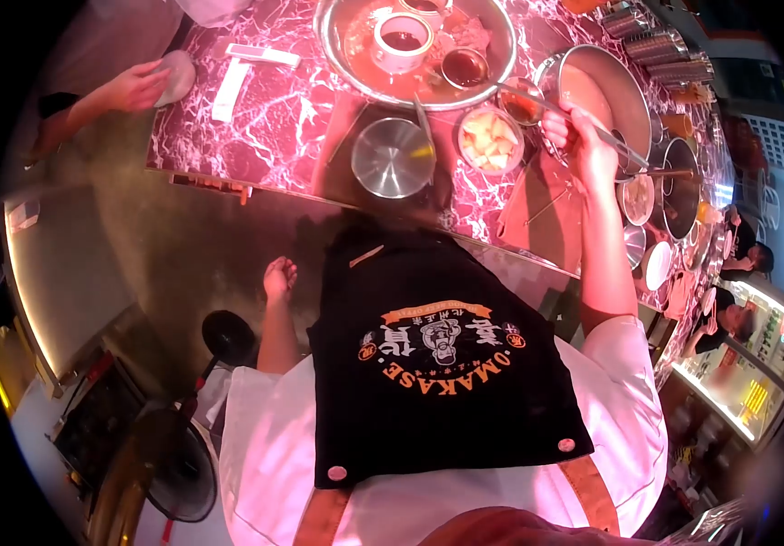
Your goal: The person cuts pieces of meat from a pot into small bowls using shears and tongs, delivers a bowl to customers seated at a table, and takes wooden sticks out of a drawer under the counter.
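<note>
My right hand is closed around the long handle of a ladle. The ladle's bowl, with dark reddish liquid in it, is over a wide metal basin of reddish broth. Inside the basin are a round white-rimmed pot and some meat-like pieces. Below my right forearm and hand stands a large steel pot with pale liquid. Down by my left side hangs my left hand, fingers curled in, with nothing visible in it.
Near the counter's front edge are a steel saucepan and a bowl of pale yellow chunks. Further right stand a dark pan and several bowls. Another person's hand is at the left beside a pale round object.
</note>
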A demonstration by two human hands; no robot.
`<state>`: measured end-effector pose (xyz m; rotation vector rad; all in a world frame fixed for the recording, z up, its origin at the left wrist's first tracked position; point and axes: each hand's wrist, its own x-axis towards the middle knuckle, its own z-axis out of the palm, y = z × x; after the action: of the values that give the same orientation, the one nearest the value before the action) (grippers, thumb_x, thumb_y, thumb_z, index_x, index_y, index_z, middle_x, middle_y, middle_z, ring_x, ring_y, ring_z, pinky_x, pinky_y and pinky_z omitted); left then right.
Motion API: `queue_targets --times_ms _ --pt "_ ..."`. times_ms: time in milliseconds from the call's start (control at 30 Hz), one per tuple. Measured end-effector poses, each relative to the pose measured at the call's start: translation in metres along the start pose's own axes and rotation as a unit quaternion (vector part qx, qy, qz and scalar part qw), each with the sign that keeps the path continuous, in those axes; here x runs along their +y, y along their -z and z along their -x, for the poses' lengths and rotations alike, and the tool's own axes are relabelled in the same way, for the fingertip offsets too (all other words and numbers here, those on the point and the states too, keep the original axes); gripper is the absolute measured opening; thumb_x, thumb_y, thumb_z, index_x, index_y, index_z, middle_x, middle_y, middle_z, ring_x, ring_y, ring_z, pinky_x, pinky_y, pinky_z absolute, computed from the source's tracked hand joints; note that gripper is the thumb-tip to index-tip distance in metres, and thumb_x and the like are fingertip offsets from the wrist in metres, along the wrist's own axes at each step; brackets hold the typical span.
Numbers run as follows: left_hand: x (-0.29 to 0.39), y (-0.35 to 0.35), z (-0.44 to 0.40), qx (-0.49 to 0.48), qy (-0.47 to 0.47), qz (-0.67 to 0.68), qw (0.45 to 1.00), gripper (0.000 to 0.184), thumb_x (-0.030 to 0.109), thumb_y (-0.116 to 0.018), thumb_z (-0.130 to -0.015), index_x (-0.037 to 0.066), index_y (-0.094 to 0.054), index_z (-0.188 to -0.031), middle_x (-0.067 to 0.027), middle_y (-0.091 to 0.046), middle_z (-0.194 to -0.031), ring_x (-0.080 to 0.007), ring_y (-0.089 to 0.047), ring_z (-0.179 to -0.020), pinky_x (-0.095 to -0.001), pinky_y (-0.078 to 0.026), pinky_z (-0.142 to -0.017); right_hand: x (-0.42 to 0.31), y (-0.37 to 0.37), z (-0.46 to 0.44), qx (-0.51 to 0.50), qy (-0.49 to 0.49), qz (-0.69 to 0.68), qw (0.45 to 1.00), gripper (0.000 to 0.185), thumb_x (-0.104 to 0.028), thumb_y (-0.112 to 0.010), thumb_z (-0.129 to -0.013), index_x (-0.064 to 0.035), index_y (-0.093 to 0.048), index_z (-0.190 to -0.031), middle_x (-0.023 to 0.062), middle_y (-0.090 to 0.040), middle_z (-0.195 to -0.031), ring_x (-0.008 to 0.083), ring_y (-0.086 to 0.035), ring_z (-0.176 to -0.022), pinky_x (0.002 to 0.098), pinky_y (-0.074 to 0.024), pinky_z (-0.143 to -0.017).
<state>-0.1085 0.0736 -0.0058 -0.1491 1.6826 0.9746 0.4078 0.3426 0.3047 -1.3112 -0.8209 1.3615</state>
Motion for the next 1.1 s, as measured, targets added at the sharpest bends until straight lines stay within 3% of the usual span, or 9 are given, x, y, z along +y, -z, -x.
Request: queue_targets --times_ms 300,600,633,700,733,767,833,933,1100 --pt "-0.176 0.008 0.103 0.072 0.071 0.036 0.994 0.012 0.017 -0.053 -0.091 0.011 -0.055 -0.102 -0.0021 -0.060 -0.082 -0.0150 -0.059 -0.068 -0.0277 -0.049 -0.053 0.006 0.094 0.058 -0.110 0.061 0.221 0.967 0.023 -0.008 -0.053 -0.094 0.0053 -0.061 -0.111 0.0119 -0.066 -0.103 0.0159 -0.064 -0.092 0.0265 -0.0510 -0.082" --pt "-0.273 0.144 0.237 0.318 -0.103 0.131 0.933 0.011 0.014 -0.056 -0.087 0.007 -0.056 -0.077 -0.0043 -0.055 -0.070 -0.0154 -0.055 -0.066 -0.0299 -0.045 -0.058 0.045 0.142 0.066 -0.130 0.462 0.508 0.715 0.023 -0.002 -0.057 -0.087 -0.0050 -0.066 -0.109 0.0135 -0.063 -0.103 0.0222 -0.065 -0.091 0.0270 -0.0504 -0.077" --pt "-0.324 0.231 0.212 0.389 -0.305 -0.231 0.838 0.013 0.013 -0.056 -0.086 0.005 -0.059 -0.077 -0.0055 -0.059 -0.068 -0.0160 -0.057 -0.065 -0.0305 -0.047 -0.061 0.066 0.151 0.055 -0.153 0.372 0.453 0.795 0.023 -0.003 -0.053 -0.089 -0.0006 -0.065 -0.109 0.0120 -0.063 -0.104 0.0217 -0.063 -0.096 0.0277 -0.0494 -0.082" --pt "-0.295 0.245 0.286 0.495 -0.292 0.025 0.818 0.022 0.016 -0.054 -0.088 -0.001 -0.065 -0.093 -0.0106 -0.067 -0.083 -0.0200 -0.062 -0.074 -0.0334 -0.050 -0.070 0.112 0.179 0.020 -0.212 0.338 0.602 0.692 0.023 -0.005 -0.050 -0.090 0.0022 -0.064 -0.107 0.0109 -0.063 -0.108 0.0208 -0.060 -0.099 0.0285 -0.0486 -0.086" --pt "-0.256 0.231 0.352 0.551 -0.263 -0.075 0.788 0.026 0.019 -0.050 -0.090 0.000 -0.066 -0.097 -0.0139 -0.068 -0.088 -0.0250 -0.064 -0.081 -0.0368 -0.050 -0.077 0.128 0.175 0.032 -0.248 0.349 0.425 0.798 0.022 -0.005 -0.051 -0.089 0.0023 -0.064 -0.105 0.0124 -0.063 -0.107 0.0230 -0.062 -0.094 0.0306 -0.0515 -0.081" --pt "-0.267 0.276 0.377 0.628 -0.222 -0.097 0.739 0.028 0.022 -0.049 -0.088 0.002 -0.066 -0.097 -0.0169 -0.067 -0.093 -0.0310 -0.063 -0.089 -0.0408 -0.048 -0.083 0.104 0.149 0.059 -0.250 -0.007 0.221 0.942 0.022 -0.007 -0.051 -0.090 0.0039 -0.063 -0.105 0.0132 -0.063 -0.105 0.0239 -0.062 -0.093 0.0326 -0.0517 -0.082" --pt "-0.296 0.338 0.418 0.758 -0.272 -0.118 0.581 0.026 0.015 -0.055 -0.080 0.003 -0.065 -0.100 -0.0185 -0.066 -0.097 -0.0332 -0.062 -0.092 -0.0414 -0.047 -0.085 0.106 0.137 0.079 -0.254 0.425 0.601 0.627 0.025 -0.011 -0.051 -0.090 -0.0026 -0.063 -0.110 0.0184 -0.058 -0.111 0.0328 -0.057 -0.103 0.0380 -0.0468 -0.089" --pt "-0.305 0.365 0.542 0.803 -0.167 -0.057 0.569 0.023 0.018 -0.056 -0.076 0.008 -0.069 -0.094 -0.0163 -0.066 -0.087 -0.0332 -0.062 -0.087 -0.0395 -0.049 -0.081 0.091 0.143 0.106 -0.359 0.356 0.714 0.485 0.036 -0.006 -0.046 -0.085 -0.0073 -0.060 -0.117 0.0207 -0.055 -0.112 0.0370 -0.055 -0.100 0.0421 -0.0448 -0.087" --pt "-0.415 0.435 0.637 0.849 -0.003 -0.089 0.521 0.026 0.027 -0.058 -0.080 0.010 -0.070 -0.094 -0.0153 -0.068 -0.094 -0.0332 -0.064 -0.089 -0.0415 -0.051 -0.080 0.111 0.154 0.111 -0.279 0.268 0.741 0.549 0.040 -0.005 -0.048 -0.082 -0.0060 -0.058 -0.120 0.0223 -0.056 -0.108 0.0367 -0.057 -0.094 0.0418 -0.0469 -0.082"
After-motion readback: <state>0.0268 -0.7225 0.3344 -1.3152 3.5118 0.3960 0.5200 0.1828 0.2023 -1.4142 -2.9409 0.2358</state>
